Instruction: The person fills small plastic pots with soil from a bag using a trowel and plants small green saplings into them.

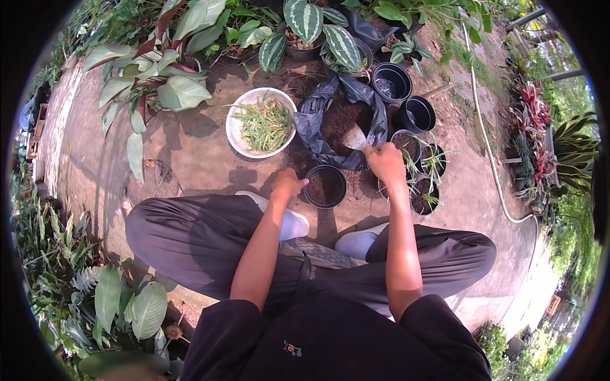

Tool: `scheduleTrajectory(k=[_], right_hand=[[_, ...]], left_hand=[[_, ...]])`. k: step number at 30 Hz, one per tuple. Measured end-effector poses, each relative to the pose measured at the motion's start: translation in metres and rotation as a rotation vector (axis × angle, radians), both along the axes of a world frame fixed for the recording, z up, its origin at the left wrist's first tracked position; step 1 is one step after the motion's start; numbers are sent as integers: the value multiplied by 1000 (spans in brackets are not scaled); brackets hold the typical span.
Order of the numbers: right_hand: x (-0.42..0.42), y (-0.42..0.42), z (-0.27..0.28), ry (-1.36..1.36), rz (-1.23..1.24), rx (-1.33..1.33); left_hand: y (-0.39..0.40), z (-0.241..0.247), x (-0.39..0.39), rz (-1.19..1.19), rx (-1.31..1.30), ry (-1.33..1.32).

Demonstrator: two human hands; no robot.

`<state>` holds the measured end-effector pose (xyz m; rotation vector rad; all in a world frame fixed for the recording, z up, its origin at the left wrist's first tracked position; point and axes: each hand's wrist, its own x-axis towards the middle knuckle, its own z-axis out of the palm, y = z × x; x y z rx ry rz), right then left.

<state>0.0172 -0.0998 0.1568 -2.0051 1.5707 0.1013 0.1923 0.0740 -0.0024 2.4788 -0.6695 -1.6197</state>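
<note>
My right hand (385, 162) grips a small trowel (355, 138), its blade resting in dark soil (340, 119) inside a black plastic bag (314, 135) with folded-down sides. My left hand (287, 185) is at the left rim of a round black plastic pot (325, 206) partly filled with soil; how firmly the fingers hold that rim is unclear. Left of the bag, a white bowl (232, 135) holds a pile of narrow-leaved plant cuttings (267, 126). Close to my right hand stand several small pots with soil and striped, thin-leaved seedlings (431, 162).
Two black pots (391, 83) (418, 114) stand right of the bag. Large potted plants (305, 28) line the far side, and a broad-leaved plant (183, 93) spreads at left. A pale hose (486, 138) runs along the right. My shoes (293, 225) are near the soil-filled pot.
</note>
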Motion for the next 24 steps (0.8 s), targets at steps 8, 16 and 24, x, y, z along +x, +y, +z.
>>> scheduleTrajectory(k=[8, 16, 24], right_hand=[[41, -56, -102, 71, 31, -397], [70, -12, -128, 87, 477, -612], [60, -34, -117, 40, 610, -623]], left_hand=[[-14, 13, -18, -48, -5, -121], [-13, 16, -15, -110, 27, -161], [-12, 14, -13, -130, 3, -162]])
